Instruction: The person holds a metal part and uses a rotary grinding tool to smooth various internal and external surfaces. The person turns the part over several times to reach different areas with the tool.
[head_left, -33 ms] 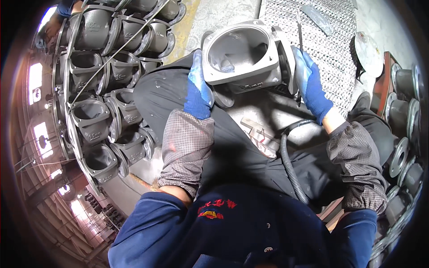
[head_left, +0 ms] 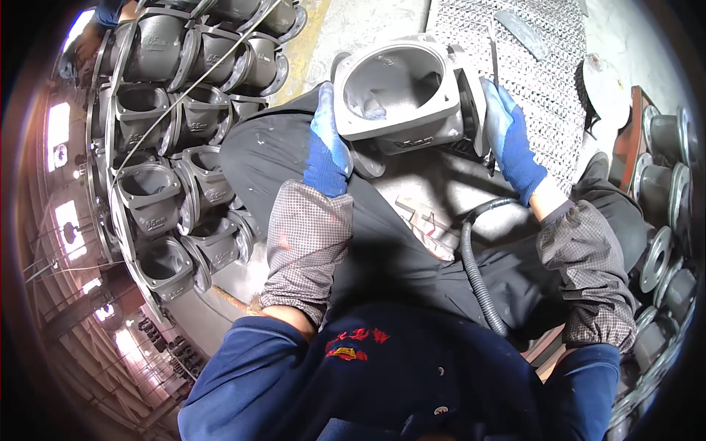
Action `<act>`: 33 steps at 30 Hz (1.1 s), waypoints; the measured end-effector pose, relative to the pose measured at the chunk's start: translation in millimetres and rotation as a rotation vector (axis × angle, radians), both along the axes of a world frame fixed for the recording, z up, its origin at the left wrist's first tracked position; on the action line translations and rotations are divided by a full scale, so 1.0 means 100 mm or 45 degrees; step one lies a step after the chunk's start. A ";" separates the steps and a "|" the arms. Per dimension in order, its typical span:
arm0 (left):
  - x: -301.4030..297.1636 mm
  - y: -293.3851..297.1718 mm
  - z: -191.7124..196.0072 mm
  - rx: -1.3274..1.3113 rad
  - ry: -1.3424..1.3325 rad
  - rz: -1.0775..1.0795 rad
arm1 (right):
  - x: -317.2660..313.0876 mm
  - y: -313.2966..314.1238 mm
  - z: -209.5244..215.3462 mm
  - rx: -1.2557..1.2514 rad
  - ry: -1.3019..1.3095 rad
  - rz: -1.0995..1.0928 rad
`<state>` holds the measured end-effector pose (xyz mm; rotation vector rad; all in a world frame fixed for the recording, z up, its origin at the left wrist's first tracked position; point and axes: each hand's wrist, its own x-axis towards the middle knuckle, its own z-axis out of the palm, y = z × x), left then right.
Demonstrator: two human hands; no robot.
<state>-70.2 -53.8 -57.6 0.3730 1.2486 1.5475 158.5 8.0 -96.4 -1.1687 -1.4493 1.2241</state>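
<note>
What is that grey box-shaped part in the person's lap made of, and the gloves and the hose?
Grey valve body: probably cast metal, going by its dull, grainy, unpainted surface. Gloves on the left hand and right hand: blue, matte, likely rubber-coated fabric. Hose: ribbed dark grey, seemingly flexible plastic or rubber.

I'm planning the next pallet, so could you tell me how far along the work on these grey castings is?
Done: cannot be told; the stack of grey castings on the left and the flanged castings on the right carry no visible sign of being finished or waiting. In hand: one square-flanged casting rests on the lap, steadied by the left hand, while the right hand holds a thin metal tool against its side.
</note>
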 end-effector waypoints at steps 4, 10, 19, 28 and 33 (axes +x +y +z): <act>0.19 0.00 0.23 -0.092 0.225 -0.010 | 0.08 0.00 0.07 -0.230 0.043 -0.063; 0.21 -0.04 0.49 -0.117 0.482 -0.376 | 0.25 -0.09 0.27 -0.503 -0.113 -0.105; 0.32 0.20 0.32 0.971 2.059 -0.588 | 0.59 -0.25 -0.08 -0.569 0.088 -0.138; 0.58 0.36 0.62 0.401 1.399 -1.008 | 0.76 -0.38 0.16 -0.770 0.251 -0.175; 0.54 0.52 0.67 0.119 1.178 -0.985 | 1.11 -0.05 0.06 -0.533 -0.066 -0.240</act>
